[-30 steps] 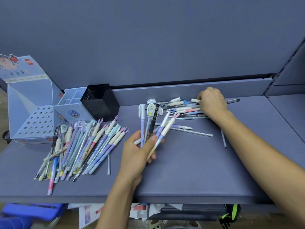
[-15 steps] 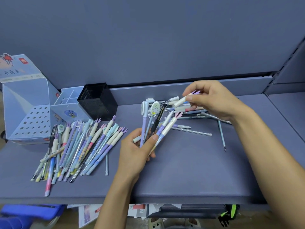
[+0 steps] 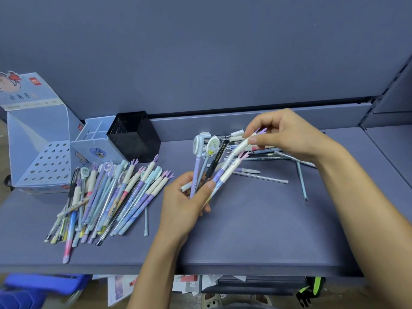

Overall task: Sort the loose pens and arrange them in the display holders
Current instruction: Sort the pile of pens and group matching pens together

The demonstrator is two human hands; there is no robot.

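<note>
Working over a blue-grey shelf (image 3: 245,230), with a perforated display box (image 3: 44,166), a black mesh cup (image 3: 133,134) and a divided blue holder (image 3: 93,139) standing far left of the fingers. Working beside a heap of pens (image 3: 107,197) lying flat just left of the left fingers. Gripping a fanned bunch of pens (image 3: 214,166) in the left hand (image 3: 182,204), thumb and fingers curling round the lower barrels, caps pointing towards the right fingertips. Pinching one white-capped pen (image 3: 243,144) between thumb and bent fingers of the right hand (image 3: 287,134), its lower end reaching in among the bunch. Hovering over loose pens (image 3: 256,175) scattered beneath the right fingers.
</note>
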